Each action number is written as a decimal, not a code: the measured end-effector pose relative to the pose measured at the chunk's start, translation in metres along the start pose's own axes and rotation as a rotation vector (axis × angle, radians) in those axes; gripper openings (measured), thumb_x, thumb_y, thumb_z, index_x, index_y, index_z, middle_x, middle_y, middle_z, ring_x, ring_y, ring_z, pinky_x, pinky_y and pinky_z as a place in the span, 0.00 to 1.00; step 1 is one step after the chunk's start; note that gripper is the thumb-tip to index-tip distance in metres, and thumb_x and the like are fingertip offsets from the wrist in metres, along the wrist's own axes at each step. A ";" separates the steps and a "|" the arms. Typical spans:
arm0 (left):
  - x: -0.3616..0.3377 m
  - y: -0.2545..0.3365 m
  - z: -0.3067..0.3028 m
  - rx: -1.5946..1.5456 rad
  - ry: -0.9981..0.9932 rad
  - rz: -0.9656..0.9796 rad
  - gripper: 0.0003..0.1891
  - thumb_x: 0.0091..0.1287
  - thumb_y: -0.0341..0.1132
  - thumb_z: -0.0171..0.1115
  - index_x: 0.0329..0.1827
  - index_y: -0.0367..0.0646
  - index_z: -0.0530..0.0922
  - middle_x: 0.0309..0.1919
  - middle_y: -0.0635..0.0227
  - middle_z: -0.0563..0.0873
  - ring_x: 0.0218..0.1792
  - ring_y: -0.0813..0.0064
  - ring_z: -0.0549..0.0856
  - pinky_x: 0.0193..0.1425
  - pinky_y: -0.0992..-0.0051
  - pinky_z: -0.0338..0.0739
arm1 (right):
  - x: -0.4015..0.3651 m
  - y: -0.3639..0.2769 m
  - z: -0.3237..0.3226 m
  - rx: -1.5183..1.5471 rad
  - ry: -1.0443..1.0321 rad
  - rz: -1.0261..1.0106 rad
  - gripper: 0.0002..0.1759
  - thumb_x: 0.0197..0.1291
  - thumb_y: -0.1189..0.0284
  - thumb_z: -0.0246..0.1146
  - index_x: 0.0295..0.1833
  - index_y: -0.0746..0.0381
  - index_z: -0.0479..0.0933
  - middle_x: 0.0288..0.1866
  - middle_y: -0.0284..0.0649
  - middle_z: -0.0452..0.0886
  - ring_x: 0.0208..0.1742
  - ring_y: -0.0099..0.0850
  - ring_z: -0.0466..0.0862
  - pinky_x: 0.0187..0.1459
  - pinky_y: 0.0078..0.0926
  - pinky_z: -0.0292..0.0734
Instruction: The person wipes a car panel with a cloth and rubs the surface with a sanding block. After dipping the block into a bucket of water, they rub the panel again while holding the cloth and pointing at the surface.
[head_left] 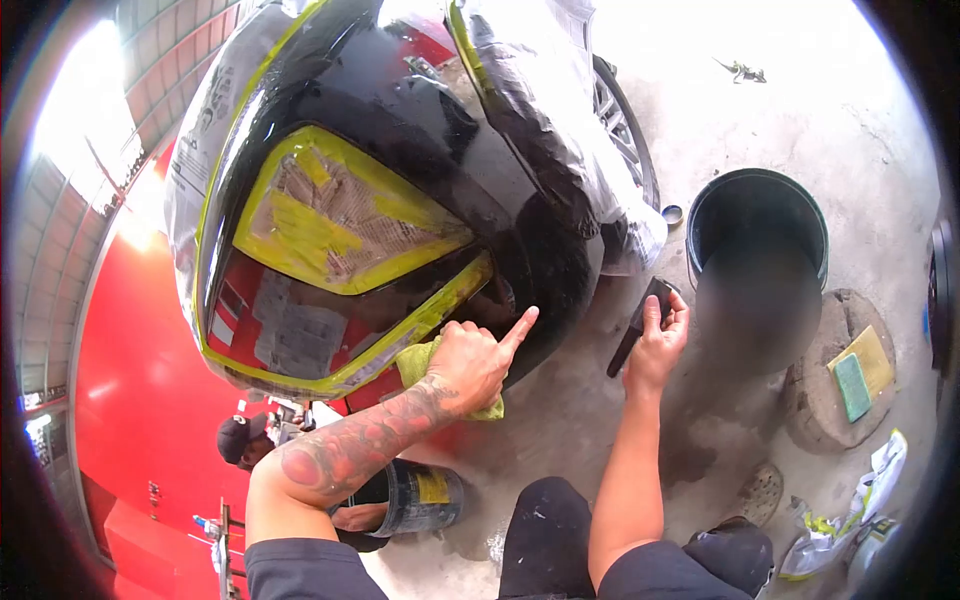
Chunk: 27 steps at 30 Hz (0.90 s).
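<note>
A black car body section (430,130) fills the upper middle, partly masked with yellow tape (400,337) and newspaper (320,205). My left hand (475,362) is closed on a yellow-green cloth (413,362), with its index finger stretched out toward the lower black panel. The cloth hangs out on both sides of that hand, close to the taped edge. To the right of the car, my right hand (660,338) grips a flat, dark sanding block (630,335), held upright and tilted, between thumb and fingers.
A large black bucket (758,180) stands right of my right hand. A wooden stump (800,400) carries a green pad (853,388) and a yellow sheet (873,360). Below my left arm is a smaller bucket (425,520), with another person (243,438) nearby. Plastic wrapping (860,510) lies at lower right.
</note>
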<state>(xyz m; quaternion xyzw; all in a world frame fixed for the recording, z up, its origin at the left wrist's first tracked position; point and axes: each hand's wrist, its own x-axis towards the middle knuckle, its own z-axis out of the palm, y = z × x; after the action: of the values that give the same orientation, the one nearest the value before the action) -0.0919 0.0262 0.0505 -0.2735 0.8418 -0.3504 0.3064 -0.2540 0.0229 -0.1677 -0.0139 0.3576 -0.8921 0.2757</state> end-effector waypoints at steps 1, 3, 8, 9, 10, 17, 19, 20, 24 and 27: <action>-0.003 0.001 0.004 -0.013 0.002 0.000 0.58 0.63 0.46 0.76 0.94 0.53 0.50 0.30 0.60 0.90 0.34 0.61 0.89 0.40 0.60 0.82 | -0.002 -0.002 0.002 -0.018 -0.021 -0.010 0.20 0.81 0.72 0.67 0.71 0.66 0.74 0.58 0.38 0.84 0.53 0.24 0.83 0.58 0.25 0.79; -0.008 0.001 0.010 -0.047 -0.004 -0.009 0.61 0.62 0.48 0.77 0.95 0.56 0.47 0.32 0.60 0.90 0.35 0.60 0.89 0.40 0.60 0.81 | -0.004 -0.012 0.014 0.056 -0.087 0.053 0.21 0.81 0.70 0.67 0.71 0.66 0.73 0.58 0.37 0.84 0.54 0.24 0.82 0.58 0.25 0.78; -0.012 -0.006 0.017 -0.151 0.070 -0.014 0.62 0.60 0.54 0.79 0.95 0.61 0.49 0.33 0.61 0.90 0.36 0.62 0.89 0.40 0.62 0.82 | 0.022 -0.087 0.090 -0.028 -0.345 -0.169 0.24 0.78 0.64 0.71 0.68 0.69 0.75 0.54 0.37 0.84 0.53 0.23 0.81 0.58 0.23 0.76; -0.013 -0.007 0.017 -0.175 0.082 -0.017 0.62 0.60 0.54 0.79 0.95 0.61 0.49 0.33 0.62 0.89 0.35 0.62 0.89 0.39 0.62 0.83 | 0.038 -0.104 0.107 -0.082 -0.391 -0.252 0.24 0.78 0.65 0.71 0.68 0.70 0.75 0.53 0.38 0.84 0.52 0.24 0.81 0.57 0.23 0.76; -0.015 -0.008 0.016 -0.201 0.092 -0.019 0.62 0.59 0.55 0.80 0.95 0.61 0.50 0.33 0.62 0.89 0.35 0.63 0.89 0.39 0.62 0.83 | 0.053 -0.119 0.121 -0.136 -0.438 -0.333 0.24 0.78 0.65 0.70 0.68 0.70 0.75 0.53 0.38 0.85 0.51 0.24 0.82 0.56 0.24 0.77; -0.022 -0.009 0.015 -0.372 0.151 -0.172 0.63 0.54 0.57 0.82 0.94 0.60 0.55 0.31 0.65 0.85 0.34 0.64 0.87 0.37 0.62 0.81 | 0.168 -0.148 0.071 -0.887 -0.692 -0.566 0.20 0.77 0.64 0.65 0.67 0.63 0.79 0.52 0.56 0.89 0.55 0.49 0.91 0.58 0.39 0.82; -0.021 -0.007 0.015 -0.384 0.162 -0.203 0.62 0.53 0.57 0.82 0.93 0.61 0.58 0.32 0.66 0.83 0.35 0.64 0.86 0.37 0.62 0.81 | 0.211 -0.128 0.019 -0.994 -0.702 -0.524 0.20 0.77 0.65 0.64 0.67 0.63 0.78 0.51 0.56 0.89 0.54 0.53 0.90 0.58 0.42 0.82; -0.020 -0.006 0.016 -0.387 0.161 -0.218 0.61 0.54 0.57 0.81 0.93 0.62 0.58 0.32 0.66 0.83 0.34 0.65 0.85 0.37 0.63 0.80 | 0.228 -0.120 -0.004 -1.038 -0.685 -0.543 0.20 0.78 0.65 0.64 0.67 0.63 0.78 0.51 0.56 0.89 0.54 0.54 0.90 0.58 0.43 0.82; -0.016 0.000 0.015 -0.407 0.155 -0.274 0.59 0.53 0.57 0.81 0.92 0.68 0.61 0.32 0.67 0.82 0.33 0.67 0.83 0.36 0.66 0.79 | 0.264 -0.126 -0.064 -1.108 -0.710 -0.419 0.19 0.75 0.77 0.64 0.68 0.64 0.75 0.59 0.56 0.86 0.60 0.55 0.87 0.63 0.43 0.79; -0.016 0.002 0.019 -0.447 0.167 -0.302 0.58 0.54 0.57 0.80 0.91 0.71 0.62 0.32 0.68 0.81 0.34 0.67 0.84 0.36 0.66 0.79 | 0.275 -0.127 -0.095 -1.204 -0.852 -0.508 0.23 0.65 0.86 0.65 0.65 0.65 0.75 0.63 0.57 0.82 0.66 0.57 0.82 0.68 0.46 0.76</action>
<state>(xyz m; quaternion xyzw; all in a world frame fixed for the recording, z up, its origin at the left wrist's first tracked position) -0.0686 0.0299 0.0429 -0.4268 0.8702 -0.2191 0.1125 -0.5690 0.0196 -0.2038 -0.5838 0.6295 -0.4981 0.1216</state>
